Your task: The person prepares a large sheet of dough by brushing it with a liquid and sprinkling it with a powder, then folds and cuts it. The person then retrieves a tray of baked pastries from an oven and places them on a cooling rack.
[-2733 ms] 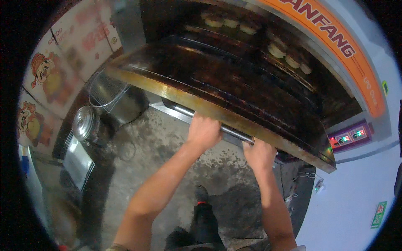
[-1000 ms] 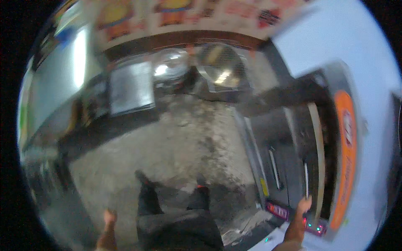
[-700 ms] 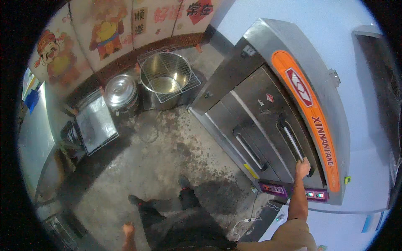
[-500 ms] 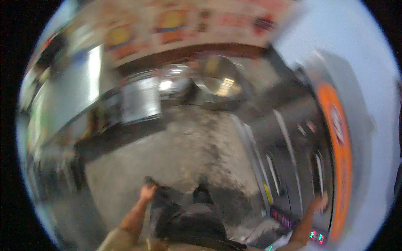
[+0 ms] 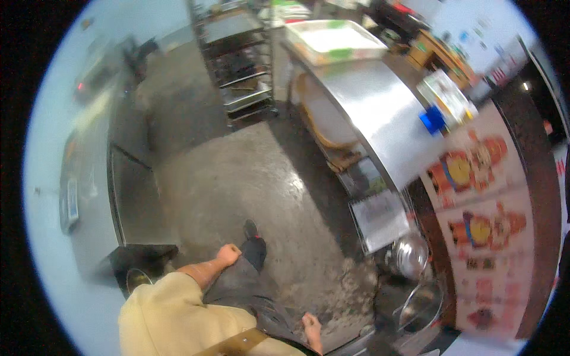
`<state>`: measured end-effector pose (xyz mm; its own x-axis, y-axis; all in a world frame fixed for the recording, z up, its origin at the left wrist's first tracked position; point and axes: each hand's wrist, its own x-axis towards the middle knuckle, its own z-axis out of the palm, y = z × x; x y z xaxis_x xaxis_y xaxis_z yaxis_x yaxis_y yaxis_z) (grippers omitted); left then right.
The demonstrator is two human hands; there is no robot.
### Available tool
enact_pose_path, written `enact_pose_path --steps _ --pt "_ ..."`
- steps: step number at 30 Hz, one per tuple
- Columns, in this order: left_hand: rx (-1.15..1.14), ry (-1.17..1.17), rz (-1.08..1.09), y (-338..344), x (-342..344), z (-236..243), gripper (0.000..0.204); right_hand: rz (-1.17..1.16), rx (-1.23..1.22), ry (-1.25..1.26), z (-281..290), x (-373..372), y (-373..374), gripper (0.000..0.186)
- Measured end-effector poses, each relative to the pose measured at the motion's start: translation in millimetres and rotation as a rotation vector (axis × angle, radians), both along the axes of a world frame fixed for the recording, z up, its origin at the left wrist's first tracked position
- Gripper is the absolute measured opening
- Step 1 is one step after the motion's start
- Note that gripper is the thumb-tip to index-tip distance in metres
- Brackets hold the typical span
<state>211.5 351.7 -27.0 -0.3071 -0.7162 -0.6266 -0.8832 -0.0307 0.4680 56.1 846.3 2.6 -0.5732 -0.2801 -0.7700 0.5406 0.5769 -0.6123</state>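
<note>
My left hand (image 5: 230, 254) is low in front of my dark trousers, below a yellow sleeve, its fingers loosely curled and whatever they may hold hidden. My right hand (image 5: 310, 323) hangs at lower right, also with curled fingers and its palm unclear. It is nearest a large steel pot (image 5: 418, 305), apart from it. Above that pot stand a lidded steel pot (image 5: 409, 255) and leaning metal trays (image 5: 378, 221).
A steel table (image 5: 380, 113) runs along the right, bearing a white tray (image 5: 335, 40). A wheeled rack (image 5: 249, 101) stands ahead. A steel cabinet (image 5: 132, 202) lines the left. Illustrated panels (image 5: 487, 237) cover the far right; concrete floor (image 5: 219, 172) lies underfoot.
The oven door I gripped with both hands has been shut. My right hand has let go of its handle, and my view has turned away toward the table and rack.
</note>
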Motion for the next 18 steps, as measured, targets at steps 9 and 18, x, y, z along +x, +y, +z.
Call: enact_pose_path --steps 9,18 --pt "-0.021 -0.113 -0.123 -253.0 40.9 -60.2 0.021 0.196 0.058 0.517 -11.1 -313.5 -381.6 0.021" --pt "0.071 0.468 0.855 -427.5 -62.4 -94.8 0.037 0.849 -0.51 0.534 -64.6 -432.9 -963.7 0.025"
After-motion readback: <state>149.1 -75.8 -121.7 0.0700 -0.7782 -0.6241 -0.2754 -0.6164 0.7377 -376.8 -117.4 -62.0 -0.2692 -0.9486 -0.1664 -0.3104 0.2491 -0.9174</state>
